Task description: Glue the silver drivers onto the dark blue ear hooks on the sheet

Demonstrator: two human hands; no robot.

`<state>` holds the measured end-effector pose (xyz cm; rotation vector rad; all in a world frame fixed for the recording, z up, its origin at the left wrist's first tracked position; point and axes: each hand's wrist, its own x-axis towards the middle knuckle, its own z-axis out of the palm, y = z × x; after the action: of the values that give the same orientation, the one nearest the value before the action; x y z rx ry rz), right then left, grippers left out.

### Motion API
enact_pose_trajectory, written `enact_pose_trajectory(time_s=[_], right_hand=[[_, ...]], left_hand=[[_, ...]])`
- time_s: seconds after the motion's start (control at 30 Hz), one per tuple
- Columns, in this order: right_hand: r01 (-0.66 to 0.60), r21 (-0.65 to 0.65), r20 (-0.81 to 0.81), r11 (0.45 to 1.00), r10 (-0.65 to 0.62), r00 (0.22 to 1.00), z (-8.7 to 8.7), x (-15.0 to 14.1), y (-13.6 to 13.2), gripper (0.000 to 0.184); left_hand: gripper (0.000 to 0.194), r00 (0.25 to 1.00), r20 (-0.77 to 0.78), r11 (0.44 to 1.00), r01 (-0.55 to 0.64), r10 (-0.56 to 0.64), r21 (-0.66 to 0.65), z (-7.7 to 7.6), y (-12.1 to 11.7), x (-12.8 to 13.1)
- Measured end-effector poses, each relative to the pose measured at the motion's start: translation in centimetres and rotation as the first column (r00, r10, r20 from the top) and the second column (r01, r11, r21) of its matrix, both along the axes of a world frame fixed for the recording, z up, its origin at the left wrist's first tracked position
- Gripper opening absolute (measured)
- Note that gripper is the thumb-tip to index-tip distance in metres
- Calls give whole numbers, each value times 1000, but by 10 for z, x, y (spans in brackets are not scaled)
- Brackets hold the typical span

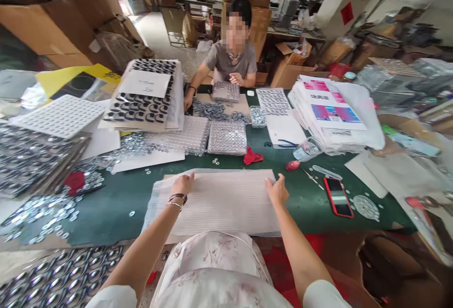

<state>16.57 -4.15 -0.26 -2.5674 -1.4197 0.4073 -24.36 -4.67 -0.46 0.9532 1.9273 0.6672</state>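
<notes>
A stack of thin translucent white sheets with fine parallel lines (226, 204) lies in front of me at the table's near edge, partly over brown cardboard. My left hand (183, 185) is at the stack's upper left, fingers curled onto the sheets; its fingertips are partly hidden. My right hand (278, 191) is beside the upper right corner, thumb and forefinger apart, touching or very close to the sheets' edge. Beyond the stack are a block of clear sheets set with round pieces (227, 137) and a crumpled red cloth (252, 156).
Across the green table (297, 209) sits a co-worker (230, 62) behind a pile of grey pieces (221, 110). Loose metal rings (46, 213) spread at left. To the right are a red-cased phone (339, 197), tweezers (313, 179) and a stack of bagged sheets (329, 110).
</notes>
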Motion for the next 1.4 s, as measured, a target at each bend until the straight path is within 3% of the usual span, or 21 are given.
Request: enact_pose_trajectory(time_s=[0.1, 0.23, 0.43, 0.57, 0.77, 1.0, 1.13, 1.3, 1.4], right_hand=[[-91, 47, 64, 995, 88, 994, -5, -1, -9, 61], [-218, 54, 120, 974, 211, 970, -15, 5, -13, 60], [-326, 8, 173, 945, 319, 932, -21, 18, -2, 42], [-357, -13, 198, 934, 352, 915, -17, 25, 8, 39], [-428, 5, 216, 904, 417, 883, -14, 24, 14, 38], [-485, 80, 269, 871, 449, 852, -14, 27, 14, 38], [-474, 143, 303, 869, 418, 857, -14, 15, 7, 45], [-584, 168, 285, 794, 528, 800, -27, -10, -21, 53], [-527, 188, 256, 829, 477, 841, -35, -10, -28, 48]], left_hand=[[33, 980, -200, 996, 30, -14, 79, 1, -17, -17], [39, 890, -445, 973, 177, -95, 147, 6, -43, -32], [49, 733, -627, 924, 379, -266, 52, 4, -65, -39], [49, 652, -680, 903, 427, -337, -38, 0, -74, -37], [56, 561, -752, 908, 401, -348, -121, -2, -102, -33], [60, 514, -764, 899, 393, -390, -194, -15, -137, -31], [62, 517, -757, 900, 376, -400, -219, -21, -139, -30], [48, 523, -719, 884, 357, -458, -303, -20, -133, -31], [45, 528, -702, 877, 317, -479, -360, -14, -122, -33]])
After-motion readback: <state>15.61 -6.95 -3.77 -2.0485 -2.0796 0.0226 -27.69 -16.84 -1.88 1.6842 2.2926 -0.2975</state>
